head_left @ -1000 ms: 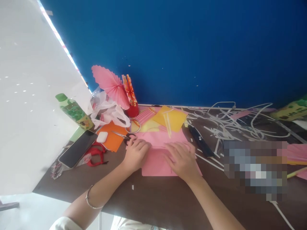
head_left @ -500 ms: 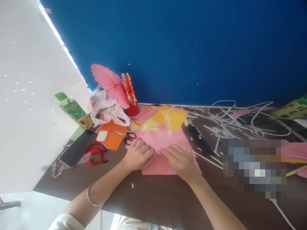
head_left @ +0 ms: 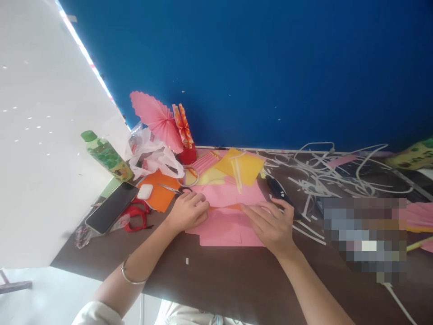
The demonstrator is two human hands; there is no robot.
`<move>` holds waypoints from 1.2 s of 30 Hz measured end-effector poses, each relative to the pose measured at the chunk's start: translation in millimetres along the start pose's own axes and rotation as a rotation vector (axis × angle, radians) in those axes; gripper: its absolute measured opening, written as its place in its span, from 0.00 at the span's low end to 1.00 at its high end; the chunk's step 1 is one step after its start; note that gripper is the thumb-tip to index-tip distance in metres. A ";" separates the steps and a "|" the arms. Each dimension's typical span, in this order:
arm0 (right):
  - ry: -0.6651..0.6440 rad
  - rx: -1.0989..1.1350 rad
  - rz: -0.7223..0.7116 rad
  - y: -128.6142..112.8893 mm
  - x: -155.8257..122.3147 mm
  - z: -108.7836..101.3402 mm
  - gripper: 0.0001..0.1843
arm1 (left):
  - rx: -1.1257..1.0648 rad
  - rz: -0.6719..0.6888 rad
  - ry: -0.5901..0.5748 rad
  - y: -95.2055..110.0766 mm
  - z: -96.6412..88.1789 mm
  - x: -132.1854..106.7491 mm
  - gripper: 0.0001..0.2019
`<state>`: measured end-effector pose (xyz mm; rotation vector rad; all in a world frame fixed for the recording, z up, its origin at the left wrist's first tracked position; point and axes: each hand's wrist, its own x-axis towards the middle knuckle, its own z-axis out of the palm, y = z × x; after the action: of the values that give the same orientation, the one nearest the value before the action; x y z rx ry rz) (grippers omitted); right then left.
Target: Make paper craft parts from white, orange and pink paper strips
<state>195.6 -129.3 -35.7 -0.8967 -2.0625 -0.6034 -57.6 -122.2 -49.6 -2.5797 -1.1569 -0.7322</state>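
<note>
A pink paper sheet (head_left: 225,228) lies on the brown table (head_left: 237,280) in front of me, with a fold line across it. My left hand (head_left: 187,211) rests on the sheet's left end with its fingers curled and pressed down on the fold. My right hand (head_left: 272,223) lies flat on the sheet's right end, fingers stretched out along the fold. More pink paper (head_left: 230,194) lies just behind the fold.
Scissors (head_left: 174,190), orange paper (head_left: 158,196), a white earbud case (head_left: 145,192), a phone (head_left: 111,207) and a green bottle (head_left: 106,155) sit at the left. Pink (head_left: 157,119) and orange paper fans stand behind. Yellow paper (head_left: 241,167), a black tool (head_left: 280,194) and white paper strips (head_left: 324,174) lie right.
My hands have slid apart along the fold: the left a little to the left, the right out to the sheet's right end. An orange edge now shows at the fold.
</note>
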 end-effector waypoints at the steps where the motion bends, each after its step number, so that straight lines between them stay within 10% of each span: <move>1: 0.015 -0.013 0.011 1.9 0.0 -1.0 0.08 | -0.049 -0.052 -0.010 -2.5 -0.4 -1.3 0.05; 10: -0.022 -0.007 -0.092 -6.0 -12.2 -4.4 0.17 | -1.520 -0.954 -0.102 14.8 9.9 6.9 0.19; 17: 0.028 0.079 0.212 -9.7 -10.7 8.1 0.19 | -1.432 -0.823 0.131 24.5 15.6 5.3 0.17; 27: -0.171 1.194 1.484 -38.4 6.5 19.4 0.18 | -1.320 -0.745 0.055 29.0 20.9 2.4 0.12; 36: 0.098 1.455 1.641 -22.1 0.0 26.3 0.18 | -1.429 -0.713 -0.045 29.0 14.7 4.5 0.13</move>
<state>166.2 -125.8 -53.2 -1.0747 -0.6078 1.4514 -28.3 -133.0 -59.7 -2.9949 -2.1182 -2.3617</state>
